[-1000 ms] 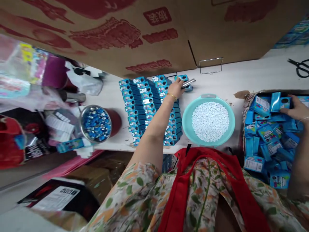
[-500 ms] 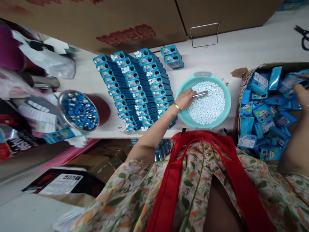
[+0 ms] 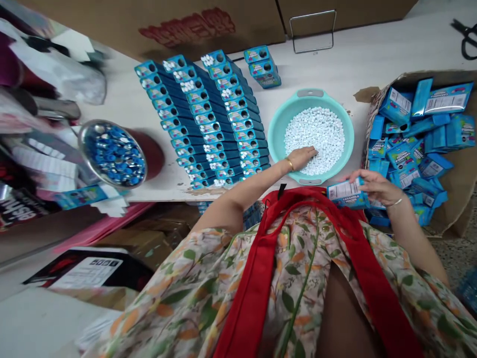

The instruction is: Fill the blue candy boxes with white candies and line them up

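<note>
My left hand [image 3: 302, 157] is curled, its fingers down in the white pellets [image 3: 316, 130] at the near side of a teal bowl [image 3: 276, 124]. The metal scoop it held a moment ago is hidden under it. My right hand [image 3: 374, 187] holds a small blue carton [image 3: 346, 192] by its end, just in front of the bowl's near rim and above my red apron. Rows of open blue cartons [image 3: 208, 124] stand upright to the left of the bowl, some with white pellets showing in their tops.
A cardboard box [image 3: 460, 199] of loose blue cartons sits at the right. Two separate cartons [image 3: 263, 67] stand behind the rows. A metal bowl of blue caps [image 3: 114, 154] is at the left. A wire stand [image 3: 313, 32], scissors [image 3: 465, 37] and a large printed carton [image 3: 186, 20] are at the back.
My left hand came back from the far cartons with the scoop and dipped into the pellets. My right hand left the cardboard box with one blue carton and brought it near my body.
</note>
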Demonstrator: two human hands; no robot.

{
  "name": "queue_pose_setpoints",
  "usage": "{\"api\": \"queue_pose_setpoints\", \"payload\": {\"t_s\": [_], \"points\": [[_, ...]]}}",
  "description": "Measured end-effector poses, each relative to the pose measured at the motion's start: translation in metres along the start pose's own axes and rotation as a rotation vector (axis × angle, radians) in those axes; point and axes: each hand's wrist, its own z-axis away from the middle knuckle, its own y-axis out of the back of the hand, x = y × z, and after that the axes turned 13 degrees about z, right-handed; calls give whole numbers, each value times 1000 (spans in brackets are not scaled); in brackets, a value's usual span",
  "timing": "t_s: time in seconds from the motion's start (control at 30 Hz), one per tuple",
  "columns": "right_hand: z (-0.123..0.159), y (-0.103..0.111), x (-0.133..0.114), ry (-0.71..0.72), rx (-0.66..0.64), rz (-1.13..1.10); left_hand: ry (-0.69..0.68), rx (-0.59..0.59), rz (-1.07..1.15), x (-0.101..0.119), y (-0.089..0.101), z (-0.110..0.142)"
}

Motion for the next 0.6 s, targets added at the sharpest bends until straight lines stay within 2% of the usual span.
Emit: {"api": "queue_pose_setpoints", "payload": {"t_s": [0.03, 0.1, 0.17, 0.27, 0.33, 0.43, 0.53, 0.6], "points": [[-2, -5, 7, 5, -88, -95, -7, -5, 54, 1, -4, 4], [0, -7, 19, 26, -181, -198, -19, 10, 173, 2, -9, 7], [6, -5, 28, 38, -207, -231, -12, 41, 279, 3, -12, 6], [13, -4, 39, 28, -169, -184, -12, 75, 410, 2, -11, 4], [10, -6, 45, 45, -66, -107, -36, 107, 464, 0, -6, 5], [-9, -11, 52, 135, 234, 64, -112, 181, 489, -5, 10, 15], [-40, -16, 55, 275, 553, 280, -203, 266, 467, -6, 40, 36], [-62, -17, 55, 361, 674, 424, -241, 310, 425, -1, 68, 53]]}}
